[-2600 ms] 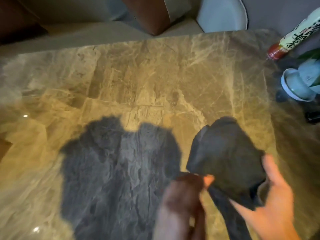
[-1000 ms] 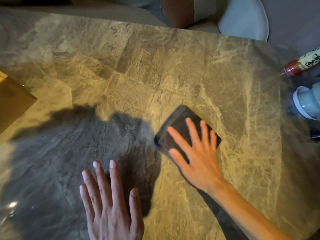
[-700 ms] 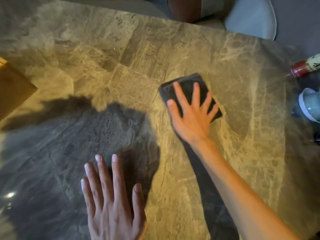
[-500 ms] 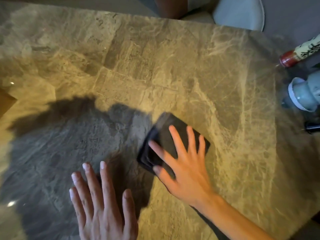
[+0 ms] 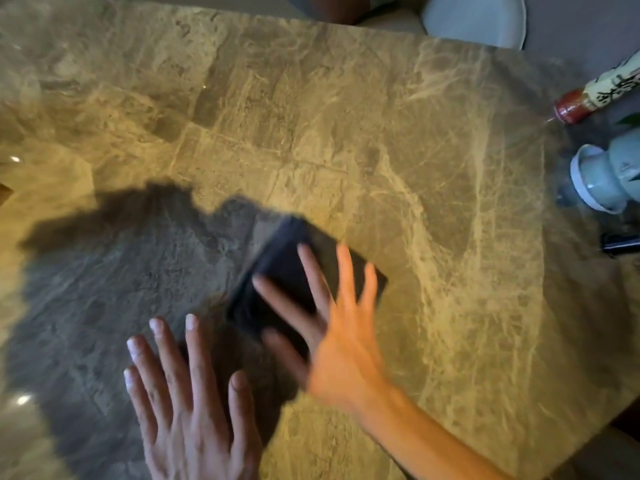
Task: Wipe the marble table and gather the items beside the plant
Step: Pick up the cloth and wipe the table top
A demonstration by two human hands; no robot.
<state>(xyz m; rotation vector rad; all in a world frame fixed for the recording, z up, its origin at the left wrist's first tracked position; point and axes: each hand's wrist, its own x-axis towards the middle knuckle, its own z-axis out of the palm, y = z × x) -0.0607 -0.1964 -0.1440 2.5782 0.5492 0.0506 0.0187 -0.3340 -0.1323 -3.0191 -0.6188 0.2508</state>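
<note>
Big marble table [image 5: 381, 140] fills the shot. Right hand [image 5: 332, 344], fingers spread flat, presses a folded dark cloth [image 5: 291, 268] mid-table, a bit blurry. Left hand [image 5: 187, 403] lies flat, fingers apart, just beside it. Vase [image 5: 602, 174] and bottle [image 5: 588, 95] sit at the right edge.

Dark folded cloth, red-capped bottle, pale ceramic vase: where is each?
Dark folded cloth [image 5: 287, 258]: head view, bare upper part.
Red-capped bottle [image 5: 573, 107]: head view, red cap.
Pale ceramic vase [image 5: 602, 174]: head view, base.
</note>
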